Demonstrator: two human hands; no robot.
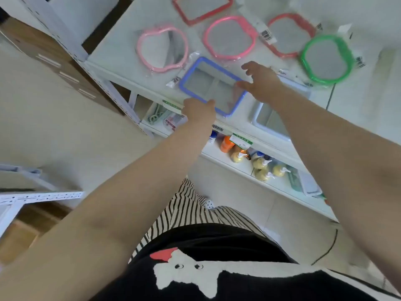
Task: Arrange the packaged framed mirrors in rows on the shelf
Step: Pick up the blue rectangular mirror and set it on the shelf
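A blue rectangular framed mirror point(201, 83) in clear wrap lies at the front edge of the white shelf point(112, 55). My left hand point(198, 110) grips its near corner; my right hand point(261, 83) holds its right end, fingers spread over it. Behind it lie a pink apple-shaped mirror point(161, 48), a pink rounded mirror point(230, 36), a red rectangular mirror point(202, 8), a red rounded mirror point(290, 34) and a green rounded mirror point(327, 58).
A pale blue framed mirror point(269, 122) lies under my right forearm at the shelf's front. The lower shelf holds bottles point(260, 164) and packaged goods point(165, 116). Brown boxes point(47, 57) stand left of the shelf upright; a cable point(329, 242) runs on the floor.
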